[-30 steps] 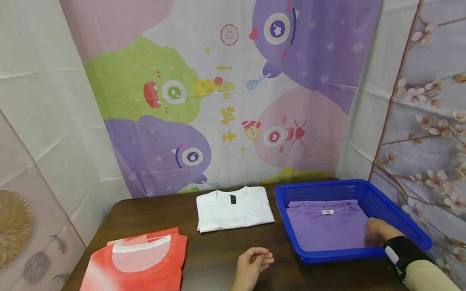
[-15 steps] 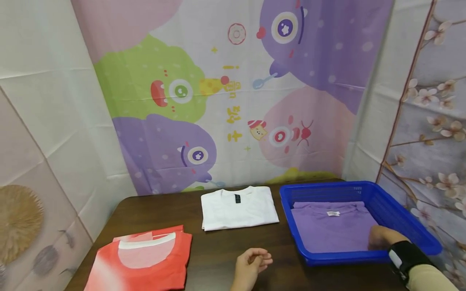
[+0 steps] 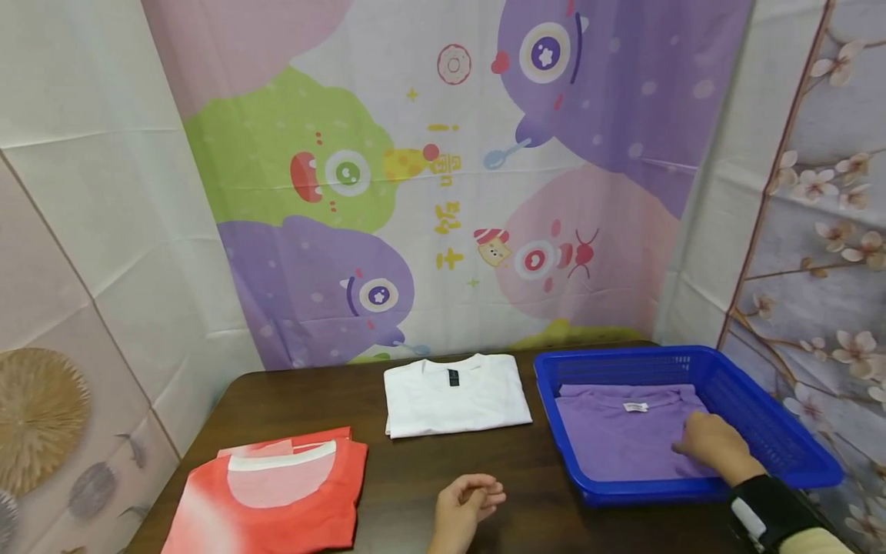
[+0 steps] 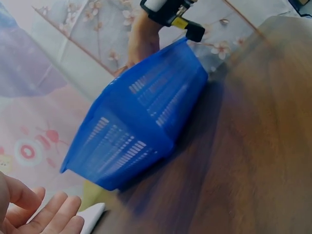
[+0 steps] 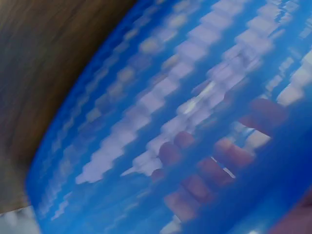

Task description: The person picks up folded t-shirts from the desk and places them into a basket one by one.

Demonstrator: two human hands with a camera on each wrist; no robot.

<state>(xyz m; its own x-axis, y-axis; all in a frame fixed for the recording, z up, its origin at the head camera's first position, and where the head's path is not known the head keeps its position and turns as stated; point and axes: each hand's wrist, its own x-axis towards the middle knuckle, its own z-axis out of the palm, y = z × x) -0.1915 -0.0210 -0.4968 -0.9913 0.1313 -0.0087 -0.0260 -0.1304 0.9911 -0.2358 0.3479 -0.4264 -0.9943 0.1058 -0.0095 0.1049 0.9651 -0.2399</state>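
A folded purple T-shirt (image 3: 623, 438) lies flat in the blue plastic basket (image 3: 577, 492) at the right of the table. My right hand (image 3: 716, 446) is inside the basket, over the shirt's right part, with its fingers bent and nothing seen between them. In the right wrist view the basket wall (image 5: 146, 107) fills most of the picture, and some fingers show through its slots. My left hand (image 3: 465, 512) hovers over the table's front, left of the basket, its fingers loosely curled around nothing. The left wrist view shows this hand (image 4: 41, 214) below the basket's corner.
A folded white T-shirt (image 3: 457, 400) lies at the back middle of the table (image 3: 408, 477). To the left front is a folded red-and-white T-shirt (image 3: 277, 492). Printed curtains (image 3: 450, 308) stand close behind and on both sides.
My right hand has risen from the basket's front right corner and moved slightly left over the purple T-shirt. The left hand stays nearly where it was. The head view has turned slightly left.
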